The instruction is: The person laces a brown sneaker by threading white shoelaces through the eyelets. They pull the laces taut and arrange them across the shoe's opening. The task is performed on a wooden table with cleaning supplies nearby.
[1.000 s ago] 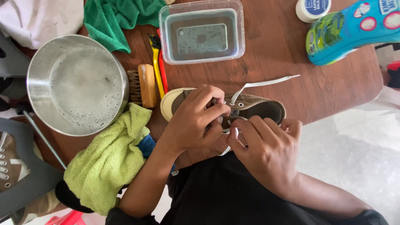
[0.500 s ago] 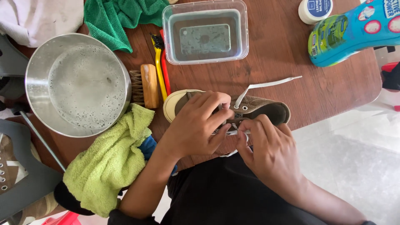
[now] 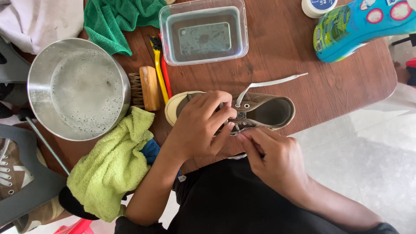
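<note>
Lying with its long axis from nine to three o'clock at the near edge of the round wooden table (image 3: 346, 86), the olive low-top sneaker (image 3: 260, 110) has its toe at nine, under the left hand (image 3: 197, 128), whose fingers curl over and press on the eyelet rows. The right hand (image 3: 275, 158), at five o'clock from the shoe, pinches something small at the near eyelets, while the white shoelace (image 3: 271, 82) trails toward two o'clock. At one o'clock a blue-and-green bottle (image 3: 359, 26) lies on its side beside a white round tub (image 3: 318, 6).
</note>
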